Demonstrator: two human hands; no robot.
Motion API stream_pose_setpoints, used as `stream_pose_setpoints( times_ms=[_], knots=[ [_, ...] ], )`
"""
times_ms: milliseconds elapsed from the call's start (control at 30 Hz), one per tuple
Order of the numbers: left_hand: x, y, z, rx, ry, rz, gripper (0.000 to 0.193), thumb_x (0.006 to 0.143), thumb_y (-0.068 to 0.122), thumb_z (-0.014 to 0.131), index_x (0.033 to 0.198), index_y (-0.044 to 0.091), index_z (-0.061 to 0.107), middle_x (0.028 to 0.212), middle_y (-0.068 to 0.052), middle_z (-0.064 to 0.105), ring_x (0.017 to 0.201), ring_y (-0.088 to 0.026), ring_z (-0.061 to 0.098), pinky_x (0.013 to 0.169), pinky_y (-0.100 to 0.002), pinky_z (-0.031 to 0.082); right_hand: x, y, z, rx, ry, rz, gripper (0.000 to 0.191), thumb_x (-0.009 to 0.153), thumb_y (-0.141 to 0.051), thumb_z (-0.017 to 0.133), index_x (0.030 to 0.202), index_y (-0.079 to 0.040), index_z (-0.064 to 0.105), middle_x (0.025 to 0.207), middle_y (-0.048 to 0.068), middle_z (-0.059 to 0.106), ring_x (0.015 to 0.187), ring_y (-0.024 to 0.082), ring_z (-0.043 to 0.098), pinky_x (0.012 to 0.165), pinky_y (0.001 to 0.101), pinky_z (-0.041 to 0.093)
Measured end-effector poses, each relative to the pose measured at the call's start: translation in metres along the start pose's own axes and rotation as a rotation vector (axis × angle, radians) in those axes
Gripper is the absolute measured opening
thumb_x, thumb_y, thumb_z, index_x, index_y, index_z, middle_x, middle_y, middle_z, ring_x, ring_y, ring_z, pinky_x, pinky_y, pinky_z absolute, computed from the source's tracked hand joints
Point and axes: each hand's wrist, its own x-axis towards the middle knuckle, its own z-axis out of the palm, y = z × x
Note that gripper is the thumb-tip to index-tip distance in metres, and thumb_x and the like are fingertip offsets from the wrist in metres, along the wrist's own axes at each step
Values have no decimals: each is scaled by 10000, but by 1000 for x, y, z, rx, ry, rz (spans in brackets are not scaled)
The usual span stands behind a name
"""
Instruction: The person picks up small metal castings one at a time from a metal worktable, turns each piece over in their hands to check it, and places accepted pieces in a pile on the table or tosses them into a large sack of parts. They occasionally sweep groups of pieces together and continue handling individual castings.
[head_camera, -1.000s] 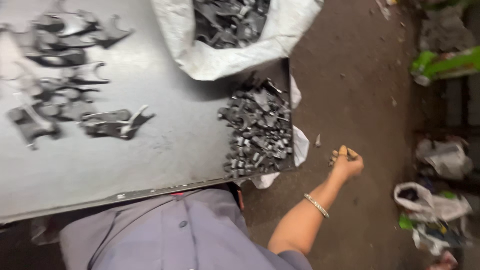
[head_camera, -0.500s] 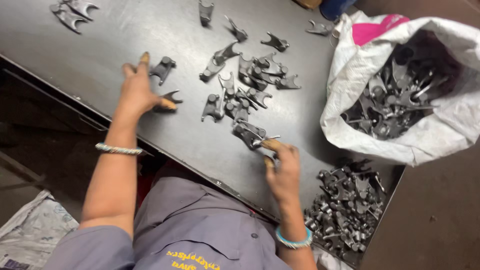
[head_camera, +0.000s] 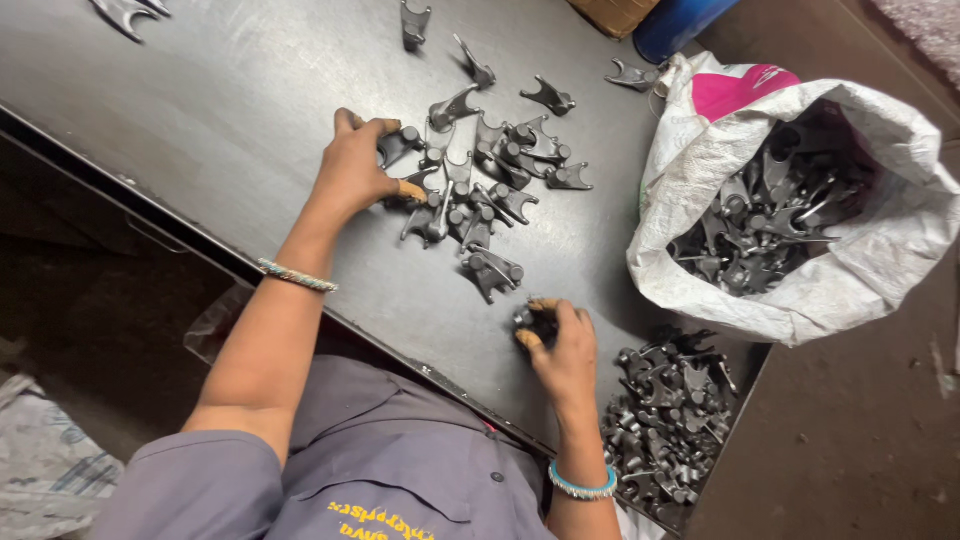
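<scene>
— Hands first: where do mine sit?

— Your left hand lies on the dark surface, fingers curled on a forked metal part at the edge of the scattered cluster. Your right hand is clamped around another small part near the surface's front edge.

— And the rest of the parts?

— More fill the white sack to your right, and a heap lies just beside your right wrist.
</scene>
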Motion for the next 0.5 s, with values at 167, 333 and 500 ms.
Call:
stream_pose_setpoints(
  times_ms=[167,333,500],
  knots=[
    [-22,-6,13,-179,31,-35,785,683,303,933,1367,111,600,1369,-154,477,921,-261,688,895,-367,571,-16,19,0,-35,114,-18,461,683,-33,841,1110,-33,669,1072,158,647,1010,369,616,861,443,504],
    [-77,5,52,176,566,397,401,860,132,812,1238,65,696,1255,-135,629,1093,-333,620,959,-426,511,-18,48,19,311,137,26,383,772,20,804,1108,-39,631,1119,141,653,1027,304,648,883,395,549],
    [-133,28,87,-282,191,449,187,932,170,755,1105,98,760,990,-46,739,926,-249,680,839,-389,532,-18,81,17,1414,61,59,459,851,175,764,1203,-59,585,1243,115,621,1159,231,634,979,346,555]
  ],
)
